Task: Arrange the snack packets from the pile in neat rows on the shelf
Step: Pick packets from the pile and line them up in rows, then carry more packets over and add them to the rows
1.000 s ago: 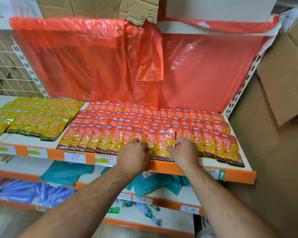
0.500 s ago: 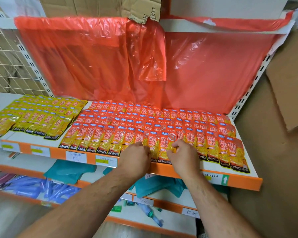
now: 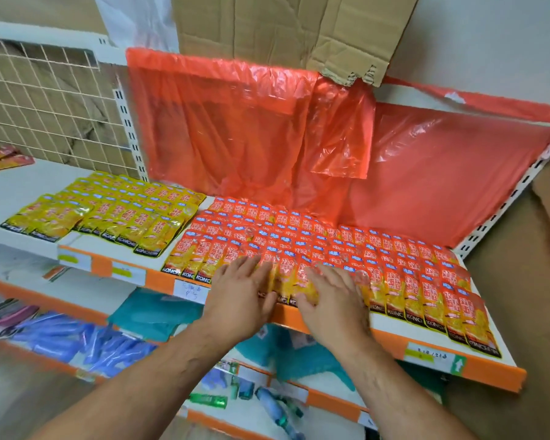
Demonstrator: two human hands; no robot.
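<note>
Both hands flat, fingers spread: left hand (image 3: 240,295) and right hand (image 3: 332,301) press on the front row of red packets (image 3: 346,258), gripping nothing. Packets lie in rows on the shelf (image 3: 477,363), yellow packets (image 3: 115,214) beside.

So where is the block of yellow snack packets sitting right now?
In the head view, the yellow snack packets lie in rows on the white shelf, left of the red snack packets, in front of the wire mesh panel.

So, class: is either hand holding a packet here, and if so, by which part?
Neither grips one. The left hand and right hand lie flat, fingers spread, on the front row of red packets.
</note>
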